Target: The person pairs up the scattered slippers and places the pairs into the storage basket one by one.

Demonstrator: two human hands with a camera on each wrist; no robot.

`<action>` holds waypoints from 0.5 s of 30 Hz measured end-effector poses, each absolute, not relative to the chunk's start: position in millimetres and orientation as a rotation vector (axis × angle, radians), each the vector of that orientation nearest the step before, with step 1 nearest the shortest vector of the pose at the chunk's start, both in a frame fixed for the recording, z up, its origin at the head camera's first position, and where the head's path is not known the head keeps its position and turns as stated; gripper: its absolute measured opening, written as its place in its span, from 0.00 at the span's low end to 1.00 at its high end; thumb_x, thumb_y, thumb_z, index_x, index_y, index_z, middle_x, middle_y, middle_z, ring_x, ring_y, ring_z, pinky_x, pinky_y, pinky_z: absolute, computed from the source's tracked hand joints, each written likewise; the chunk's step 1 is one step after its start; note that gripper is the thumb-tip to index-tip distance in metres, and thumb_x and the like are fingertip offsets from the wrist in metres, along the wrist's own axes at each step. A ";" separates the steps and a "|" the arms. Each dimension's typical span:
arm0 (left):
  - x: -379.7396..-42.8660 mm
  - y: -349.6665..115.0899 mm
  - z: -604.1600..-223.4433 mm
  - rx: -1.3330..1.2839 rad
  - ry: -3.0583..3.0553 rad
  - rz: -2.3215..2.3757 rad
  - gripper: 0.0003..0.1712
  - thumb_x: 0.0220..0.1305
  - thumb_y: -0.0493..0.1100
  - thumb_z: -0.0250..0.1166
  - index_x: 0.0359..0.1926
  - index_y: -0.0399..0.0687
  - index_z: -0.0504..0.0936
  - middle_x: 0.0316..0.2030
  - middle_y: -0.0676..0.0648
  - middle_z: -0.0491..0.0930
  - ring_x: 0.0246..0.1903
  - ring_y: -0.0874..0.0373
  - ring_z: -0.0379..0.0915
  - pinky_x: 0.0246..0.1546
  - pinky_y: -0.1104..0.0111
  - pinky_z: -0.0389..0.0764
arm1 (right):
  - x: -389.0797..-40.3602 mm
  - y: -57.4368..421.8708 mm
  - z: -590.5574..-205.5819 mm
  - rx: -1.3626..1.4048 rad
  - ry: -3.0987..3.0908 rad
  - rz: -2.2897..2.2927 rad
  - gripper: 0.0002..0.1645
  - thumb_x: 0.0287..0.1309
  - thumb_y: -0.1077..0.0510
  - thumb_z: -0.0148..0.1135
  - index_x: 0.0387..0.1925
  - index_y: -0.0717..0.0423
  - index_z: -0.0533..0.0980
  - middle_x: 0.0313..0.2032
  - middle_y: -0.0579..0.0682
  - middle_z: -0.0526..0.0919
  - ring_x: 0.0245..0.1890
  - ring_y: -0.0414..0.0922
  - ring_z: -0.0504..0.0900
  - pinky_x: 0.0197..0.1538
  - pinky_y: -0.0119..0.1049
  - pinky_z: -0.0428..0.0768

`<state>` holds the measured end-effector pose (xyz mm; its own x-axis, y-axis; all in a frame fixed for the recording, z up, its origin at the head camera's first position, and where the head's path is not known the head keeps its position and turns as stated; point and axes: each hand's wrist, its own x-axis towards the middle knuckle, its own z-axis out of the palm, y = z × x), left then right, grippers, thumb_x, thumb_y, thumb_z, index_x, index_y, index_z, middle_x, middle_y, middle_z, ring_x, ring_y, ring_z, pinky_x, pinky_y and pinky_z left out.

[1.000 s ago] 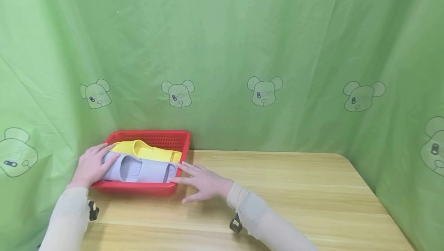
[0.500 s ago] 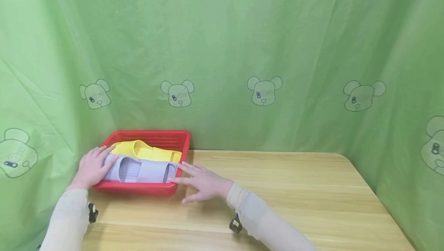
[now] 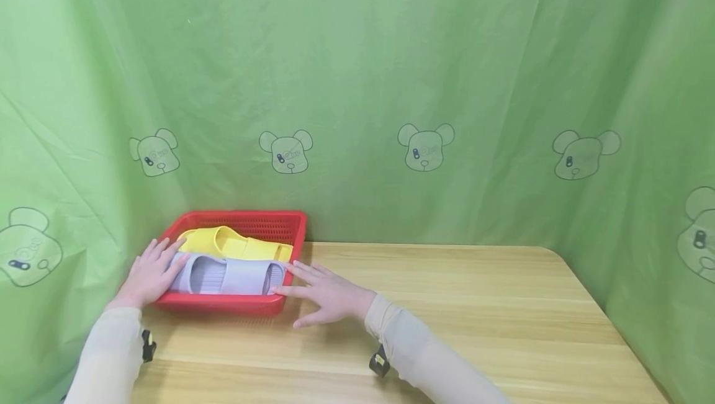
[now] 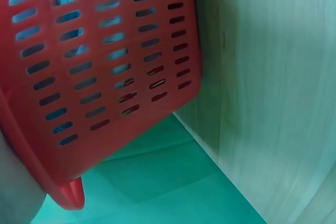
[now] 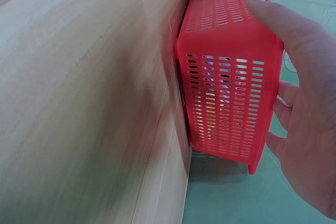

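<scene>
A red plastic basket [image 3: 223,303] with slotted walls stands at the table's left, holding a yellow slipper [image 3: 201,241] behind a pale grey-lilac slipper [image 3: 244,277]. Both have wide straps, and each row may be more than one slipper; I cannot tell. My left hand [image 3: 146,277] lies over the basket's left rim, fingers extended, the thumb touching the grey-lilac slipper's left end. At the opposite side my right hand [image 3: 332,294] is spread, its fingertips at the right rim and the slipper's end. In the right wrist view, the right thumb [image 5: 283,22] lies near the basket's rim corner.
The wooden table [image 3: 447,305] extends right of the basket. A green curtain [image 3: 357,81] with bear faces hangs behind and at both sides, close to the basket's back and left. Black wrist devices [image 3: 380,362] sit under both sleeves.
My left hand has shifted slightly toward me and left. The grey-lilac slipper's left end sits a little lower. The right hand and basket stay practically still.
</scene>
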<state>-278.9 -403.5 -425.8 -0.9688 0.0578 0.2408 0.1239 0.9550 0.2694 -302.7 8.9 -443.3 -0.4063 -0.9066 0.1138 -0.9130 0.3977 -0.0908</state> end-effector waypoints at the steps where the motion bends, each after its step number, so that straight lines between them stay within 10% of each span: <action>1: -279.0 -403.6 -425.8 -0.137 -2.878 -0.414 0.36 0.75 0.61 0.41 0.73 0.43 0.57 0.70 0.24 0.54 0.70 0.23 0.41 0.61 0.25 0.44 | -302.6 9.0 -443.3 1.684 -2.587 0.210 0.45 0.60 0.27 0.51 0.75 0.25 0.46 0.78 0.53 0.42 0.78 0.52 0.42 0.76 0.57 0.52; 15: -277.0 -406.3 -430.3 -0.109 -2.845 -0.439 0.36 0.74 0.62 0.41 0.76 0.55 0.51 0.72 0.28 0.51 0.73 0.26 0.34 0.58 0.22 0.36 | -303.3 9.2 -445.2 1.668 -2.583 0.170 0.46 0.60 0.26 0.50 0.75 0.24 0.44 0.78 0.52 0.41 0.78 0.53 0.42 0.76 0.57 0.51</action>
<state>-277.0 -406.3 -430.3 -0.9634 0.0343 0.2659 0.1128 0.9516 0.2859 -303.3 9.2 -445.2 -0.4116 -0.9045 0.1117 -0.9113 0.4075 -0.0586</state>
